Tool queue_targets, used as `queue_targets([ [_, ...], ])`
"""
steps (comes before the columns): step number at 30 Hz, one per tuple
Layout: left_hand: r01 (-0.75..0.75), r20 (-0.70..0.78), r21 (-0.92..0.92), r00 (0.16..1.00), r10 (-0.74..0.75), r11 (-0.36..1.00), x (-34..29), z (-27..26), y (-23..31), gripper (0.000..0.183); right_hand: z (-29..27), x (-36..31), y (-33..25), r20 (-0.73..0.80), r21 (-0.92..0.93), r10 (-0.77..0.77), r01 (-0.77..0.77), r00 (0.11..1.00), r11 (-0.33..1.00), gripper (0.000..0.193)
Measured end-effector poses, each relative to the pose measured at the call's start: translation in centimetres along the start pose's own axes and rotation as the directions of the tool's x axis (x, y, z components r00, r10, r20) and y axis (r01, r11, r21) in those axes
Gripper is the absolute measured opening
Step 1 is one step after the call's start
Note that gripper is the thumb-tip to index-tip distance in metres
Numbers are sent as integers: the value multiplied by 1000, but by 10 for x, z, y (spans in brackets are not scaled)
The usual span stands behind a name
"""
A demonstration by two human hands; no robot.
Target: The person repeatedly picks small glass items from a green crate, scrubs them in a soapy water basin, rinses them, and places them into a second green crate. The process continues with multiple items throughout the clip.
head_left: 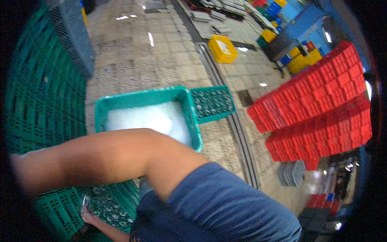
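My right arm point(149, 157), in a navy sleeve, sweeps from the lower right across to the far left, where its hand passes out of sight at the dark rim. Down at the lower left, my left hand point(87, 216) is closed on a small clear, shiny container point(85, 201); its exact kind is too small to tell. Beside that hand is a green crate point(125, 193) filled with several clear, round-topped pieces. Beyond my right arm stands a green tub point(141, 97) with white foam point(149, 119) in it. The arm hides the tub's near side.
Green crates point(44, 92) stack high on the left. Touching the tub is a green crate point(213, 101) of round pieces. A floor channel point(240, 141) runs past it. Red crate stacks point(314, 92), grey trays point(291, 173) and a yellow bin point(222, 49) stand around the tiled floor.
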State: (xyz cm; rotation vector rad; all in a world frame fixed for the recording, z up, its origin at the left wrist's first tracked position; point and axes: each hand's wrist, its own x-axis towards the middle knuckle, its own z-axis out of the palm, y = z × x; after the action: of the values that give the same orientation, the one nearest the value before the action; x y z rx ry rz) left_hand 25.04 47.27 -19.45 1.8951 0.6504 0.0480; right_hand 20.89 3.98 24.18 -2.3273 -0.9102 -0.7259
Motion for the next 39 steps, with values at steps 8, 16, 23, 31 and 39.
queue_targets([
  [8, -454, 679, -413, 424, 599, 790, -251, 106, 180, 55, 75, -311, 42, -104, 69, 354, -348, 929, 935, 92],
  [16, -270, 952, -304, -52, 302, 914, -452, 299, 201, 26, 38, -494, -33, -141, 633, 938, -700, 315, 330, 103],
  [23, -675, 995, 86, 94, -30, 733, -417, 477, 61, 21, 13, -564, -103, -273, 945, 960, -201, -60, 256, 89],
  [31, -897, 777, -269, -417, -471, 350, -427, 446, -33, 35, 10, -554, -102, -394, 917, 751, -174, -531, 358, 74],
  [39, -520, 633, -773, -677, 376, 364, -459, 301, 159, 71, 64, -477, -27, -327, 896, 659, -1, -678, 444, 44],
])
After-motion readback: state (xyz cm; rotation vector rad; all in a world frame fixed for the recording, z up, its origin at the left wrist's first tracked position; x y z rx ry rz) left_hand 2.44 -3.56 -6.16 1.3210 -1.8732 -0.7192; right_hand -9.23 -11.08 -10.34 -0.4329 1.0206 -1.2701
